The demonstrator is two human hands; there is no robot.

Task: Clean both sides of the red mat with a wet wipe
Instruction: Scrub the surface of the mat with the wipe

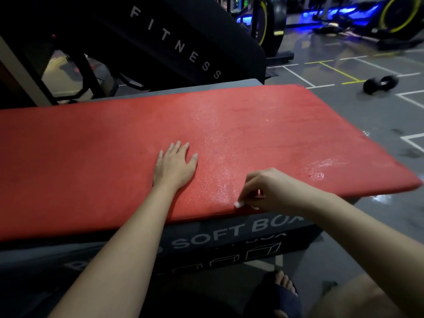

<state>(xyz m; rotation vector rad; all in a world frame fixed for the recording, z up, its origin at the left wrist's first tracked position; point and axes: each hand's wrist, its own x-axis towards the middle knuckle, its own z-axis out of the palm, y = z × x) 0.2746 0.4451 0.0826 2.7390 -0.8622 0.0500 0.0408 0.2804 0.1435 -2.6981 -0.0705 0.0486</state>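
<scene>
A thick red foam mat [114,157] lies flat on top of a low black soft box [229,235] and covers its whole upper face. The mat's left end is cut off by the edge of the view, and its right end juts out past the box over the grey gym floor [344,106]. White lettering on the box front reads "SOFT BOX"; the words before it are hidden by the person's forearm.

The left hand [175,165] rests palm down on the middle of the mat, its grip spread, with the fingers straight and slightly apart. To its right a wet, glistening band runs across the mat, and a shinier smear sits near the right end.

The right hand [266,191] is at the mat's near edge with its fingers curled down onto the rim. The thumb is hidden, so I cannot tell whether this grip pinches the mat or anything else. Small white specks [237,204] at the fingertips are too small to identify.

Behind the mat slopes a black padded panel [183,42] printed "FITNESS". A black dumbbell [380,84], blurred, lies on the floor beyond, among painted lines. Dim exercise machines [399,14] with yellow-rimmed wheels and blue lights stand at the back. A foot in a dark sandal [282,292] shows at the bottom
</scene>
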